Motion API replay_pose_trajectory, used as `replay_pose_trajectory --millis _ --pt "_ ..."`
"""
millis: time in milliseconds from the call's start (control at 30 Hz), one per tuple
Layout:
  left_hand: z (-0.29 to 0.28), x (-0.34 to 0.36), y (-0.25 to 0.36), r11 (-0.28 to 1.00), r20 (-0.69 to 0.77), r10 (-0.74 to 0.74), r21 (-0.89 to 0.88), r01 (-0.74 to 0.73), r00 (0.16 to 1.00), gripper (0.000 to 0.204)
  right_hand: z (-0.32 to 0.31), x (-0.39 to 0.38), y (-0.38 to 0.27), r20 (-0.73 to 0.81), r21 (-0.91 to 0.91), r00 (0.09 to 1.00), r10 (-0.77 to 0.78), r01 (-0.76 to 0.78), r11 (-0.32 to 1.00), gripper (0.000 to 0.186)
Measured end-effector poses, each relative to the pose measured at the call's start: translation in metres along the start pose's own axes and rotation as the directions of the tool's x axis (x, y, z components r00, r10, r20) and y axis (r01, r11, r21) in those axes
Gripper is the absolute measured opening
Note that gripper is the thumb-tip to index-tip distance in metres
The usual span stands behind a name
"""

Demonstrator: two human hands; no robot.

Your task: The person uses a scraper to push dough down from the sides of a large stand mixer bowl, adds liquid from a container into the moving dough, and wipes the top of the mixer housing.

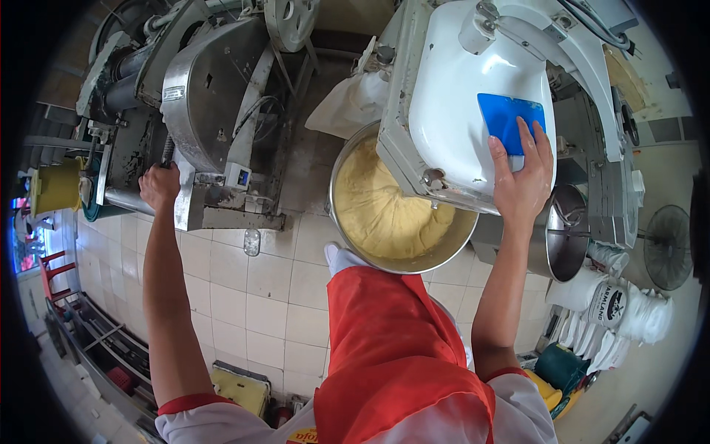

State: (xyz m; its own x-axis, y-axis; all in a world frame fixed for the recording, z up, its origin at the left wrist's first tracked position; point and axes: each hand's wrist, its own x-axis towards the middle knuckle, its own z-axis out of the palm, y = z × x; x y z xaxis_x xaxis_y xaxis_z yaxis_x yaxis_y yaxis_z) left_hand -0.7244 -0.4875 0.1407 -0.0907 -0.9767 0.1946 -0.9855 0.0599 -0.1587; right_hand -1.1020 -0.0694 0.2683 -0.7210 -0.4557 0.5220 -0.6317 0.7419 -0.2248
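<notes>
**Blue scraper (510,111) on white casing (444,133)**

My right grip (523,172) spreads over the scraper; I cannot tell whether it clamps. Its broad edge points away, long axis crosswise. My left grip (159,186) is wrapped round a dark handle (168,150). The casing's frame (403,152) hides part of the dough (384,214). Farther right: a fan (668,248).

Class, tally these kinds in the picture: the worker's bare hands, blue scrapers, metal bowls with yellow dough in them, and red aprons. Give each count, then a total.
Bare hands: 2 (left hand, right hand)
Blue scraper: 1
Metal bowl with yellow dough in it: 1
Red apron: 1
Total: 5
</notes>
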Motion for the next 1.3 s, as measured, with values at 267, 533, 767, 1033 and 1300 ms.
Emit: replay_pose_trajectory --millis 267,533,767,1033,1300 --pt "0.005 0.003 -0.006 1.0 -0.003 0.012 0.013 -0.012 1.0 0.041 0.001 0.001 0.0 0.021 -0.014 1.0 -0.013 0.013 1.0 0.058" --pt "0.005 0.004 -0.007 1.0 -0.009 0.019 0.011 -0.018 1.0 0.041 0.0 0.001 -0.001 0.021 -0.016 1.0 -0.009 0.009 1.0 0.058" --pt "0.005 0.004 -0.008 1.0 0.002 0.011 0.006 -0.011 1.0 0.04 0.001 0.0 -0.002 0.022 -0.017 1.0 -0.015 0.016 1.0 0.058" --pt "0.0 0.001 0.0 1.0 -0.004 0.015 -0.006 -0.015 1.0 0.039 -0.001 0.0 0.004 0.034 -0.035 0.999 -0.002 0.003 0.999 0.059" --pt "0.012 0.004 -0.019 0.997 -0.023 -0.034 0.064 0.035 0.999 0.029 0.003 0.007 -0.007 0.166 -0.112 0.983 -0.076 0.095 0.989 0.07"
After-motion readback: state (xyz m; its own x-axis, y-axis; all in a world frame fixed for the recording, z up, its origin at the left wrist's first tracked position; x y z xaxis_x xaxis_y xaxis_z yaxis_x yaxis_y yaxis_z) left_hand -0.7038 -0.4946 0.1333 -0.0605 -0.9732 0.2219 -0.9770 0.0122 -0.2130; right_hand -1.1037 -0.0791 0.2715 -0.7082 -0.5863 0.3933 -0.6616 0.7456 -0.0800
